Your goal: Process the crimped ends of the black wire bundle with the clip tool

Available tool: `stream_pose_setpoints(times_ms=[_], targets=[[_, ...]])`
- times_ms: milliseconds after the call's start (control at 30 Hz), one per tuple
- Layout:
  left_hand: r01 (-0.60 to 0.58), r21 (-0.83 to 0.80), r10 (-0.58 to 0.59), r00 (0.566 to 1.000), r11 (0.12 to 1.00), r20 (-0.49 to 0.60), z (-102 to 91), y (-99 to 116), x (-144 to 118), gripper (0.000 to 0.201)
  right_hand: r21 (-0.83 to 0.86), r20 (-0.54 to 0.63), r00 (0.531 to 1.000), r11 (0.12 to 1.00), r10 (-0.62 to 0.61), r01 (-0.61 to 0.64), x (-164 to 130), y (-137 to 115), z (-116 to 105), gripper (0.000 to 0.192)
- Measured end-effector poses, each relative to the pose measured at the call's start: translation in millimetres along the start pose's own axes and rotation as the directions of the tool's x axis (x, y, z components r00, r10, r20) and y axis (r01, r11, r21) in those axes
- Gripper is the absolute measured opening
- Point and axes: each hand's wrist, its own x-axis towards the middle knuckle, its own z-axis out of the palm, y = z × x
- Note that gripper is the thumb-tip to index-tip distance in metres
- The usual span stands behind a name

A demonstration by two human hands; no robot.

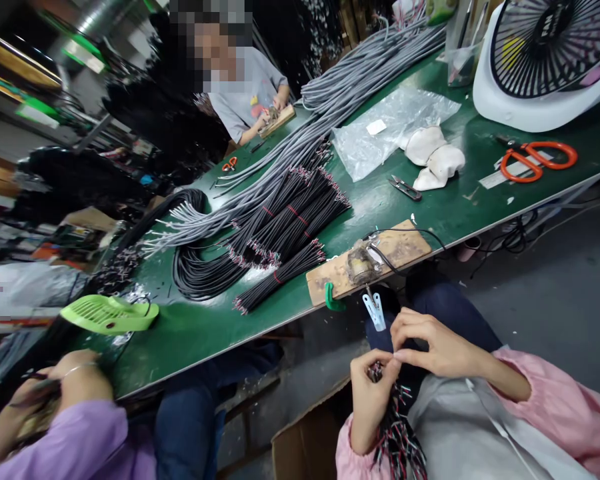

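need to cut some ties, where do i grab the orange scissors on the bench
Take the orange scissors by the two handle loops, reaching from above. They lie flat on the green table near the fan, loops open and clear, with the dark blades pointing away toward the left.

Your left hand point(373, 393) grips bundle of black wires with red and white stripped ends point(397, 433); your right hand point(433, 347) pinches at its top. Both low, in lap, below edge of green table point(460, 207). Straight ahead: white plastic clip point(375, 310) and worn wooden jig board point(367, 260) overhang table edge, near your knuckles. Open floor to right. Open brown cardboard box point(310, 440) just left of left wrist. Beyond board, black cable bundles point(285, 227) crowd tabletop; bare green strip between board and small grey snips point(405, 188).
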Motion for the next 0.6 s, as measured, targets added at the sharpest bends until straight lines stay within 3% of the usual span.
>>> stream_pose_setpoints(times_ms=[133, 233, 333, 500, 600], targets=[[0.145, -0.188, -0.141, 0.989, 0.971, 0.035, 2.0, -6, 1, 0.029, -0.045, -0.082, 0.996, 0.999, -0.028, 0.024, -7, 4, 1, 0.005], [0.303, -0.388, -0.269, 0.953, 0.871, 0.14, 8.2, -16, 2, 0.039, 0.0, -0.095, 0.995, 1.0, -0.029, 0.03, -10, 7, -1, 0.009], [0.419, -0.443, -0.325, 0.905, 0.793, 0.275, 15.6, -25, 1, 0.044, 0.094, -0.107, 0.994, 0.996, 0.015, -0.005, -6, 7, -2, 0.016], [0.473, -0.441, -0.384, 0.88, 0.762, 0.279, 22.5, -29, -3, 0.039, 0.135, 0.033, 0.999, 0.99, 0.04, -0.045, 9, 5, 6, 0.011], [0.456, -0.445, -0.378, 0.89, 0.771, 0.256, 22.0, -28, -3, 0.042, 0.148, -0.004, 0.998, 0.987, 0.056, -0.054, 13, 7, 11, 0.009]])
